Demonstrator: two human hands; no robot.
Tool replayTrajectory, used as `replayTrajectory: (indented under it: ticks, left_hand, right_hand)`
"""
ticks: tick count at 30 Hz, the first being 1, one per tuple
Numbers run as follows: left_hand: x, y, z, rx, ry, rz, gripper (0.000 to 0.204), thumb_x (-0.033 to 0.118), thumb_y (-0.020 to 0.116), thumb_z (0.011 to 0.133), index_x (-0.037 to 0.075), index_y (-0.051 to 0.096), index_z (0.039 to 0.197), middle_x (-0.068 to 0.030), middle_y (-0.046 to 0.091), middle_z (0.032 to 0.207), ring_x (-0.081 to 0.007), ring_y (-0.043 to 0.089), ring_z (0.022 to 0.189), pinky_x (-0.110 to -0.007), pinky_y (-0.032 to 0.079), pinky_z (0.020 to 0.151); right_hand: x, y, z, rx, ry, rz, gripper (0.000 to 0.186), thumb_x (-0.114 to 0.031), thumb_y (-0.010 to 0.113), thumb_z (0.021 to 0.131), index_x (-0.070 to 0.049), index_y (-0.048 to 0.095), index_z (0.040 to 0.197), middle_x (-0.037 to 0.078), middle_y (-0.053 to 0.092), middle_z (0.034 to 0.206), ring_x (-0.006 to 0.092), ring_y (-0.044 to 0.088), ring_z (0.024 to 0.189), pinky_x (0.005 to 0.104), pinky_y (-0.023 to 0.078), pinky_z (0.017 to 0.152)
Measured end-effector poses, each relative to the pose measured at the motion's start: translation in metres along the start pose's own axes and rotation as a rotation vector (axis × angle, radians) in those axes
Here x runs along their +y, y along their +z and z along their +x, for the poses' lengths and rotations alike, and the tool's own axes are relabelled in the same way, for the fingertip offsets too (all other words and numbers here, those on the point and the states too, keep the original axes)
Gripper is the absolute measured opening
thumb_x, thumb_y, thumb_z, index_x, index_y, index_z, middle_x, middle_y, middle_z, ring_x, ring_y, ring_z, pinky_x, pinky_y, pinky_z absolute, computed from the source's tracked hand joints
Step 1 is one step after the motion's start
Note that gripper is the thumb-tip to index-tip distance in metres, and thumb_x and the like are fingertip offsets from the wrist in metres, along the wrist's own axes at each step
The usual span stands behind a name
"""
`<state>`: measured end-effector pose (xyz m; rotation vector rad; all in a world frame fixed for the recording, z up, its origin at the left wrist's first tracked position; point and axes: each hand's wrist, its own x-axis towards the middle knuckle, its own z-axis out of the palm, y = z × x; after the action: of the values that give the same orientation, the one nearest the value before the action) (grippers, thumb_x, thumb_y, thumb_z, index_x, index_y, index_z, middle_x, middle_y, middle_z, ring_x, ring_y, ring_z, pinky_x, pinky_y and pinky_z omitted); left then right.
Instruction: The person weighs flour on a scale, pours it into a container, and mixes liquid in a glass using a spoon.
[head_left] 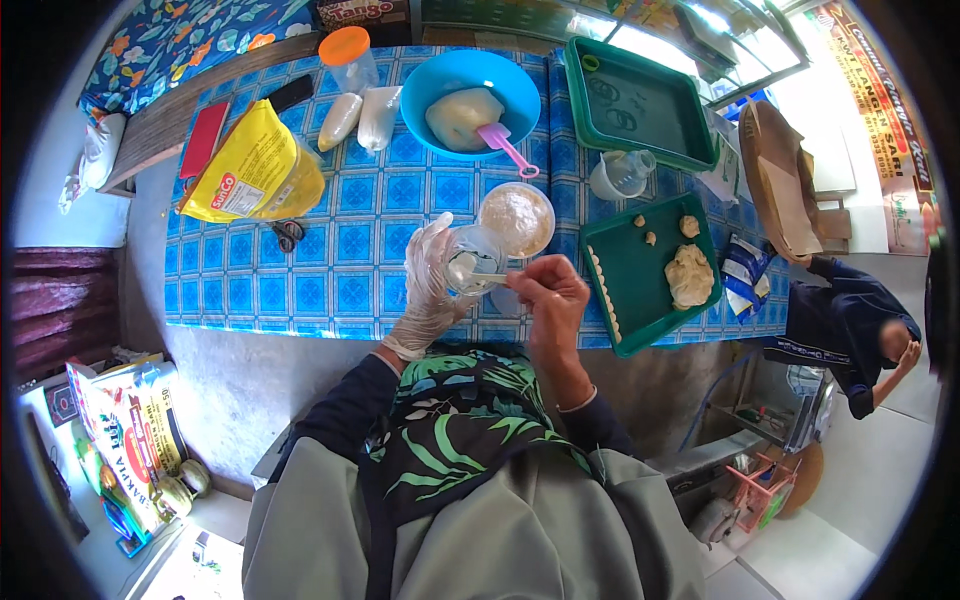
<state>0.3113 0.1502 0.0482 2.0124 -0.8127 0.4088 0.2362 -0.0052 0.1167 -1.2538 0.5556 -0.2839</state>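
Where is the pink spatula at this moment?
In the head view, the pink spatula leans in the blue bowl at the far middle of the table, its blade against the dough lump and its handle over the near right rim.

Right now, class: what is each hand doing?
Left hand: gloved, closed around a small clear cup.
Right hand: bare, closed on a spoon.

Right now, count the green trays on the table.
2. One empty green tray sits at the far right of the table; the other green tray, nearer the person, holds dough. None seem hidden.
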Motion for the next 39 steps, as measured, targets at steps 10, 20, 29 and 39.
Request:
replayTrajectory:
  ticks: [10, 20, 29, 39]
  left_hand:
    - [0.004, 0.002, 0.0, -0.025, -0.013, -0.032, 0.103, 0.03, 0.087, 0.064, 0.006, 0.026, 0.144, -0.0201, 0.04, 0.143, -0.039, 0.04, 0.126, -0.05, 0.033, 0.105]
    - [0.0, -0.001, -0.004, -0.031, -0.028, -0.02, 0.102, 0.029, 0.087, 0.065, 0.007, 0.027, 0.144, -0.0195, 0.039, 0.144, -0.0395, 0.038, 0.127, -0.051, 0.031, 0.106]
    - [-0.008, 0.005, -0.008, -0.007, -0.08, -0.061, 0.101, 0.022, 0.085, 0.063, 0.008, 0.027, 0.144, -0.0186, 0.038, 0.145, -0.0379, 0.038, 0.128, -0.049, 0.032, 0.107]
    - [-0.005, 0.009, 0.008, 0.005, 0.0, -0.044, 0.097, 0.026, 0.084, 0.066, 0.004, 0.029, 0.142, -0.0215, 0.04, 0.142, -0.0402, 0.043, 0.124, -0.052, 0.033, 0.105]
  right_hand:
    - [0.006, -0.005, -0.002, 0.151, 0.167, 0.148, 0.019, 0.007, 0.072, 0.075, -0.004, 0.058, 0.081, 0.006, 0.066, 0.071, 0.0082, 0.057, 0.056, 0.0185, 0.041, 0.049]
    - [0.021, -0.009, -0.005, 0.13, 0.179, 0.155, 0.019, 0.007, 0.072, 0.075, -0.005, 0.058, 0.081, 0.008, 0.068, 0.072, 0.0099, 0.063, 0.058, 0.0178, 0.038, 0.044]
    - [0.012, -0.008, 0.003, 0.17, 0.134, 0.202, 0.019, 0.006, 0.072, 0.075, -0.005, 0.057, 0.08, 0.01, 0.068, 0.071, 0.0075, 0.056, 0.052, 0.0186, 0.035, 0.042]
    - [0.012, -0.005, 0.004, 0.183, -0.068, 0.017, 0.016, 0.006, 0.073, 0.077, -0.004, 0.06, 0.08, 0.002, 0.063, 0.07, 0.0051, 0.051, 0.056, 0.019, 0.038, 0.051]
